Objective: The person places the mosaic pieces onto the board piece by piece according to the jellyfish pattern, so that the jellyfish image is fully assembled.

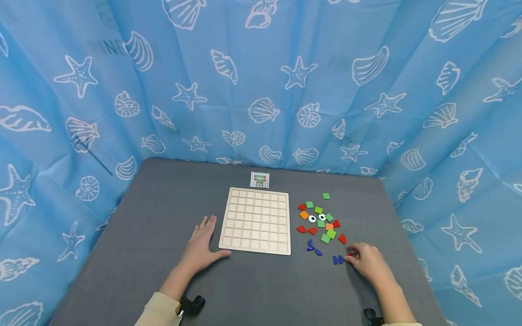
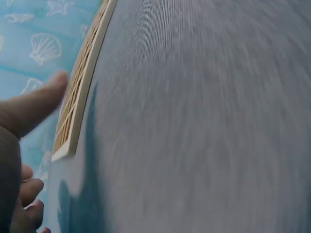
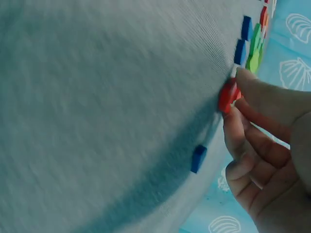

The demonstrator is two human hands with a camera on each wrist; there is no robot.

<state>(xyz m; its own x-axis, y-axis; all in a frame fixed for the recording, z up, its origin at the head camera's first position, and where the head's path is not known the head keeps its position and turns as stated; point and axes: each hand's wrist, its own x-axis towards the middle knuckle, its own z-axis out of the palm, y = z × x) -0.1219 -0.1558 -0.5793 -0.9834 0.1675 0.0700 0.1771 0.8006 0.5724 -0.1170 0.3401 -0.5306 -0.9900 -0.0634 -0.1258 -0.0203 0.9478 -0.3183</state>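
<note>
My right hand (image 1: 367, 261) pinches a red quarter-round piece (image 3: 228, 95) between thumb and fingertips, low over the grey table. Two blue half-round pieces (image 1: 338, 260) lie just left of those fingertips. Another blue piece (image 3: 198, 158) shows in the right wrist view, below the hand. Beside the lower left corner of a pale wooden grid board (image 1: 256, 220) is my left hand (image 1: 200, 249), fingers spread and holding nothing. Its thumb points toward the board's near edge; whether it touches the board I cannot tell. The squares of the board hold no pieces.
Right of the board lie scattered green squares (image 1: 325, 238), orange squares (image 1: 304, 215), red pieces (image 1: 342, 238) and two white eye discs (image 1: 312, 218). More blue pieces (image 1: 318, 252) sit nearer me. A small picture card (image 1: 259, 179) lies behind the board, before a blue curtain (image 1: 244, 90).
</note>
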